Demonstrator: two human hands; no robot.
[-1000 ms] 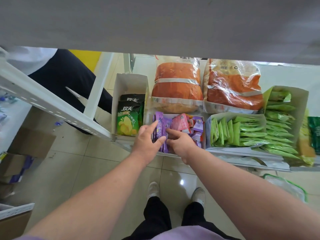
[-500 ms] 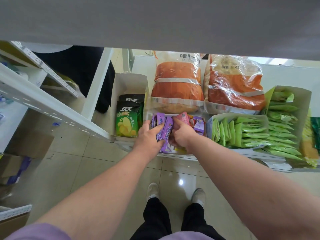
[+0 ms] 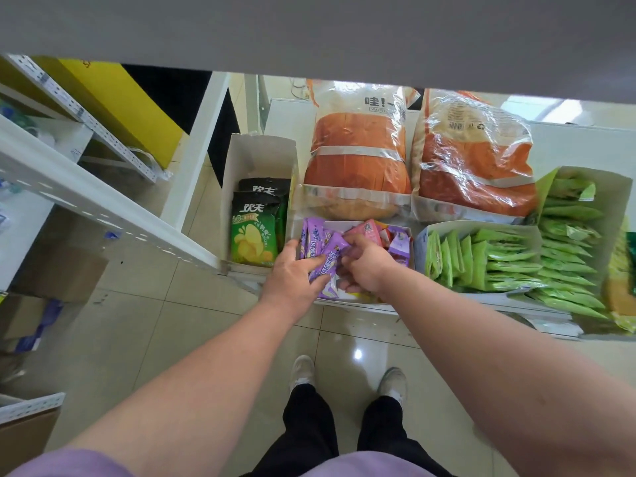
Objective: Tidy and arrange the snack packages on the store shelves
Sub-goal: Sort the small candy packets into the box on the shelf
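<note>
**Both hands in the purple packets, squaring them up in their box**

The left hand (image 3: 292, 278) grips the purple snack packets (image 3: 325, 251) from the left, thumb and fingers wrapped round the bundle, probably to keep the row from toppling. The right hand (image 3: 364, 266) closes on the same bundle from the right, fingers curled over its top edge; together they seem to be pressing the packets upright and tight.

The packets sit in a low white display box (image 3: 407, 232) at the near edge of the shelf (image 3: 509, 304). Loose pink and purple packets (image 3: 382, 234) lie jumbled in the right part of that box, not yet ordered.

Just left stands a tall white carton (image 3: 261, 153) with green chip bags (image 3: 254, 232) facing forward, so the label reads from the aisle. To the right, green sachets (image 3: 481, 256) stand on edge in their own box, and more are stacked flat in a further box (image 3: 568, 232). Behind, at the far side of the shelf, two large orange bags (image 3: 358, 156) rest side by side, the bulky stock kept at the back.

Judging by this, the sorting of the centre box is partly done.
</note>
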